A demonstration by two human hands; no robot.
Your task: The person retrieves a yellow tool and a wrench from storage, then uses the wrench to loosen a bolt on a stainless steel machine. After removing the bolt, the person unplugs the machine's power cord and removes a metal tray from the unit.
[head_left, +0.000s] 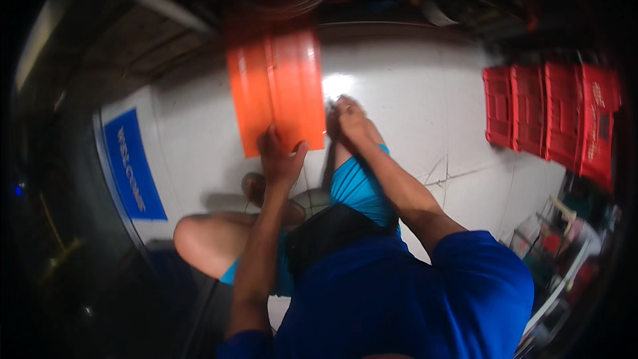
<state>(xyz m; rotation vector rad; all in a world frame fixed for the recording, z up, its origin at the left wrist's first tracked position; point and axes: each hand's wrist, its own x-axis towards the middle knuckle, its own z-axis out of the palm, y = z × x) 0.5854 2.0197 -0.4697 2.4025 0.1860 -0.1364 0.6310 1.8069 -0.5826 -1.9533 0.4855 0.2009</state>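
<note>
A glossy orange panel [279, 86] with lengthwise ridges is in front of me, its near edge toward my body. My left hand [280, 159] is at that near edge, with its thumb and fingers apart and the fingertips over the orange surface. To the right of the panel, just past my right knee, is my right hand [351, 119]. Its fingers are curled together, somewhat blurred, and whatever they may hold is too small to make out. A bright glare spot on the floor lies just beyond it.
Pale floor tiles [412, 93] surround me. A blue mat [135, 166] lies at the left. Red stacked cases [548, 113] stand at the right, with a cluttered rack [558, 252] nearer to me. Dark, blurred objects line the far side. My foot [253, 186] is below the panel.
</note>
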